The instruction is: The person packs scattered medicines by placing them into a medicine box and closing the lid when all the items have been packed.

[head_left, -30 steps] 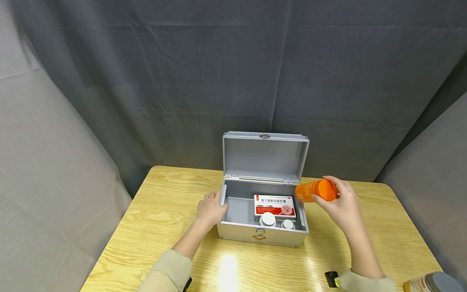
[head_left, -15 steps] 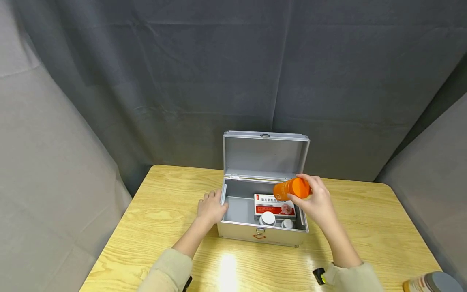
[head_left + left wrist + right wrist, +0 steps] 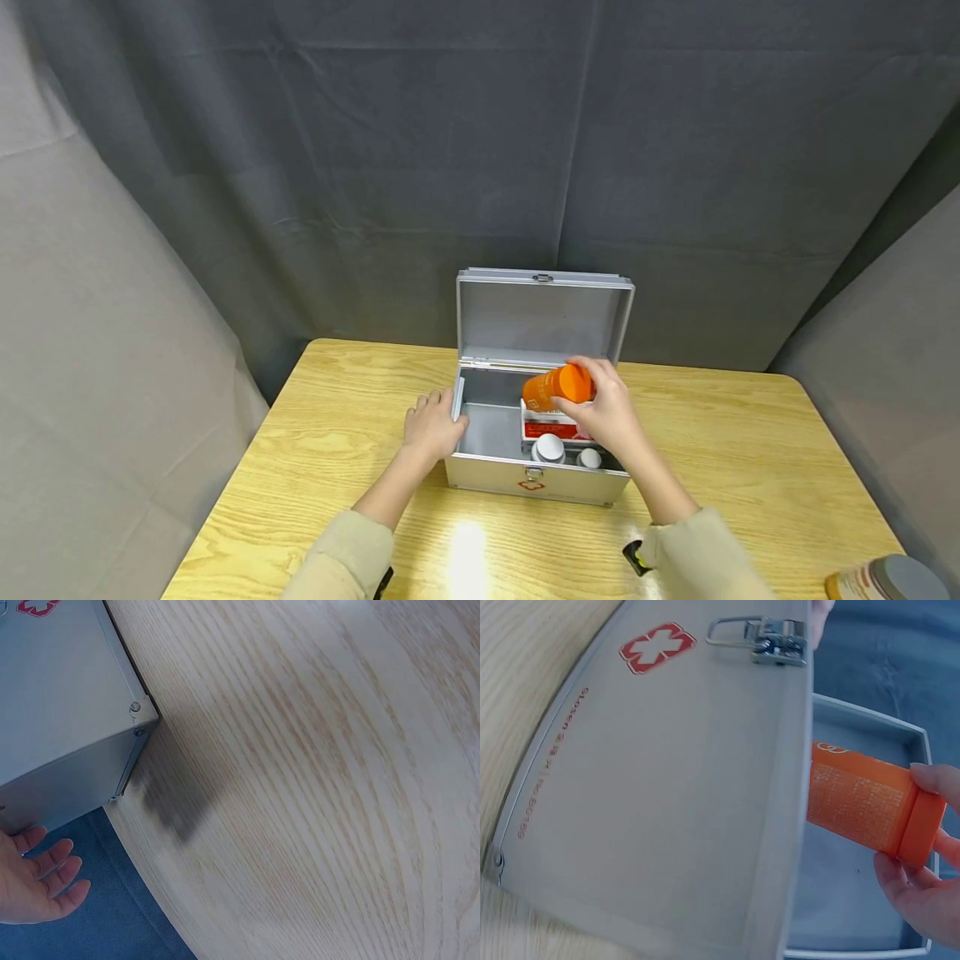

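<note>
An orange bottle [image 3: 546, 389] is gripped around its cap end by my right hand [image 3: 606, 410], tilted above the open silver medicine case [image 3: 495, 475]. In the right wrist view the thumb and fingers [image 3: 904, 889] curl about the orange cap [image 3: 921, 829]. At the case's left side rests my left hand [image 3: 433, 429], thumb over the rim and fingers along the outer wall. Inside the case lie a red-and-white medicine box [image 3: 542, 427], partly covered by the bottle and right hand, and two white-capped bottles, the larger [image 3: 549, 448] left of the smaller [image 3: 589, 458].
The case's lid [image 3: 543, 321] stands raised at the back. A grey-lidded jar [image 3: 888, 578] is at the front right corner of the wooden table [image 3: 322, 417]. Dark cloth [image 3: 420, 167] hangs behind the table, with lighter cloth [image 3: 97, 333] on the left.
My right hand has carried the orange bottle leftward, from the case's right edge to over its middle. My left hand has stayed at the case's left side.
</note>
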A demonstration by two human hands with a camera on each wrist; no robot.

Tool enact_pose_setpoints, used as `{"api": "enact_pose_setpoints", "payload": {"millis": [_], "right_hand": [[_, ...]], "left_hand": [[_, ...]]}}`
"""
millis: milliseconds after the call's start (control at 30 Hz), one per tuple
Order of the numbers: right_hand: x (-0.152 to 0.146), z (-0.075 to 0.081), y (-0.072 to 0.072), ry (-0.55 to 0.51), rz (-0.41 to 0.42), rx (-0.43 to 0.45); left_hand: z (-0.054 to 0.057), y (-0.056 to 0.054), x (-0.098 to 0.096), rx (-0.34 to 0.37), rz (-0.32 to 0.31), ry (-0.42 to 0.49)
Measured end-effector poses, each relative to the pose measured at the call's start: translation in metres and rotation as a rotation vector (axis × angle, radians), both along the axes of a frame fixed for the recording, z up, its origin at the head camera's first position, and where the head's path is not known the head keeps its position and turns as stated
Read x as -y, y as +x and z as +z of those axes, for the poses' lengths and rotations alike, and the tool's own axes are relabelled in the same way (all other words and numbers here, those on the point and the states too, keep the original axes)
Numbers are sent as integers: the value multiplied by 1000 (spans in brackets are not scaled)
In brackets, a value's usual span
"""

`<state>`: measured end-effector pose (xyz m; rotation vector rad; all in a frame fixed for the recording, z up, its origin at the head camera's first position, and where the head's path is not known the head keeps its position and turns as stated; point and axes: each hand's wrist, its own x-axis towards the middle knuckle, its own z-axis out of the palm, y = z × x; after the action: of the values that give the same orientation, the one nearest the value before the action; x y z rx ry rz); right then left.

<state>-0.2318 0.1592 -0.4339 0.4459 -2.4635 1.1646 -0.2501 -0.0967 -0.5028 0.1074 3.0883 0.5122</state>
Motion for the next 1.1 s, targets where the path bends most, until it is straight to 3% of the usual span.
{"api": "enact_pose_setpoints", "payload": {"millis": [1100], "right_hand": [[50, -13, -38, 291, 157, 127]], "left_hand": [[-2, -1, 0, 2, 7, 0]]}}
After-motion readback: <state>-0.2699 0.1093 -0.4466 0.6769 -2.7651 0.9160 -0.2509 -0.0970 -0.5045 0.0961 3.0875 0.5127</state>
